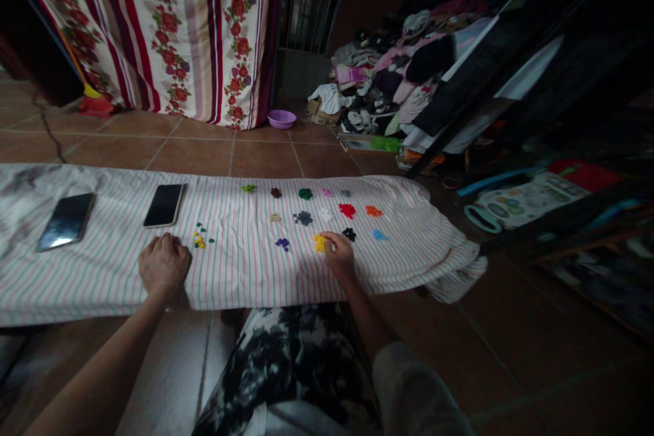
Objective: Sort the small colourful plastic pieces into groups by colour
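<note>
My right hand (339, 253) reaches the small yellow pieces (320, 243), thumb and fingers pinched together at the edge of that pile. Whether a piece sits between the fingertips is too small to see. Resting knuckles-up on the striped cloth (240, 279), my left hand (163, 263) is curled closed, and nothing shows in it. Just to its right lies a loose group of yellow and green pieces (199, 241). Near the right hand are piles of black (349, 234), purple (283, 244), white (325, 214) and dark grey pieces (304, 218).
More coloured piles include red (347, 210), orange (373, 210), light blue (380, 235), dark green (305, 193) and lime (248, 188). Two phones (164, 205) lie at the left. Beyond the table are a purple basin (282, 119) and heaped clothes (393, 75).
</note>
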{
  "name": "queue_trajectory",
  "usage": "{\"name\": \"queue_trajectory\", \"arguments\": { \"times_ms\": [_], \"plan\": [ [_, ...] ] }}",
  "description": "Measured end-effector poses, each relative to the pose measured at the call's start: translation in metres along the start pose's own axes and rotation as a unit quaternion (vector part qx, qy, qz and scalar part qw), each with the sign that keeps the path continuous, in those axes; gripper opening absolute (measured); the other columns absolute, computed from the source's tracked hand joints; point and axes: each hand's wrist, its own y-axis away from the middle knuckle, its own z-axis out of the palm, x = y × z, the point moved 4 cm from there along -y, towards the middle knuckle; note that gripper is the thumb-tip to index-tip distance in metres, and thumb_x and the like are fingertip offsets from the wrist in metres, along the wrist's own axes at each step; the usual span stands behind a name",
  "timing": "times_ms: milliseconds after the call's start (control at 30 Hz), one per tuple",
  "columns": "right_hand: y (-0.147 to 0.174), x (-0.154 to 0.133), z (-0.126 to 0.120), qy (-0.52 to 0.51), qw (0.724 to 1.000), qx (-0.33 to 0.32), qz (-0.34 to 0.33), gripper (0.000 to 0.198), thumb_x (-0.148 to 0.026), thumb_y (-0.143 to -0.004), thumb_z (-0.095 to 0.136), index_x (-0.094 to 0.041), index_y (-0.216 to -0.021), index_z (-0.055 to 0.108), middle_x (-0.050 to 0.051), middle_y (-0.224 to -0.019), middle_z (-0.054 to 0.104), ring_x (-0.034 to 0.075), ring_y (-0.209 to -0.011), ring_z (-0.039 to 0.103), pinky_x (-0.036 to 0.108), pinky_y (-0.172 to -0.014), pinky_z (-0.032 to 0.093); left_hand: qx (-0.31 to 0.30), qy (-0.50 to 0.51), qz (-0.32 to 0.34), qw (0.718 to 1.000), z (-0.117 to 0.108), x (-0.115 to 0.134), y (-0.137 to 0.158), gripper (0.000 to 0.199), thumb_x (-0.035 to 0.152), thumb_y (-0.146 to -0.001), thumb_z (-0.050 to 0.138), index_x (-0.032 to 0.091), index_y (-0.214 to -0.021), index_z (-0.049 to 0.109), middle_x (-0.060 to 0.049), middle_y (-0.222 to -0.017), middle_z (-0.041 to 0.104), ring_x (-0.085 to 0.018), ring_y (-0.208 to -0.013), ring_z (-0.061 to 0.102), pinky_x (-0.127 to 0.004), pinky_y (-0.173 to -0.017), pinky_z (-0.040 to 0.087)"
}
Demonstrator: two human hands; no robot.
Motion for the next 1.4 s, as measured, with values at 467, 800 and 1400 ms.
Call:
{"name": "queue_trajectory", "arguments": {
  "times_ms": [467, 800, 1400],
  "plan": [
    [-0.009, 0.018, 0.01, -0.06, 0.996, -0.008, 0.063, 0.035, -0.025, -0.077, 0.04, -0.017, -0.094, 0.069, 0.012, -0.098, 0.071, 0.024, -0.094, 0.065, 0.041, -0.089, 0.052, 0.006, -0.014, 0.014, 1.0, -0.004, 0.004, 0.001, 0.018, 0.022, -0.078, 0.043, 0.017, -0.087, 0.057, -0.015, -0.093, 0.066, -0.029, -0.102, 0.058, -0.042, -0.086, 0.042],
    [-0.003, 0.007, 0.01, -0.053, 0.997, -0.031, 0.036, 0.041, -0.023, -0.082, 0.034, -0.016, -0.107, 0.066, 0.011, -0.107, 0.068, 0.022, -0.104, 0.061, 0.04, -0.095, 0.048, 0.003, 0.0, 0.004, 1.0, -0.002, 0.002, 0.002, 0.021, 0.023, -0.078, 0.044, 0.016, -0.092, 0.059, -0.015, -0.094, 0.066, -0.03, -0.106, 0.056, -0.043, -0.089, 0.041],
    [-0.012, 0.003, 0.001, -0.043, 0.998, 0.033, 0.006, 0.035, -0.023, -0.081, 0.039, -0.017, -0.102, 0.067, 0.011, -0.101, 0.07, 0.023, -0.097, 0.063, 0.042, -0.091, 0.05, 0.005, -0.023, 0.004, 1.0, 0.002, 0.0, 0.001, 0.025, 0.025, -0.08, 0.04, 0.015, -0.092, 0.059, -0.014, -0.098, 0.066, -0.028, -0.109, 0.055, -0.04, -0.09, 0.039]
  ]
}}
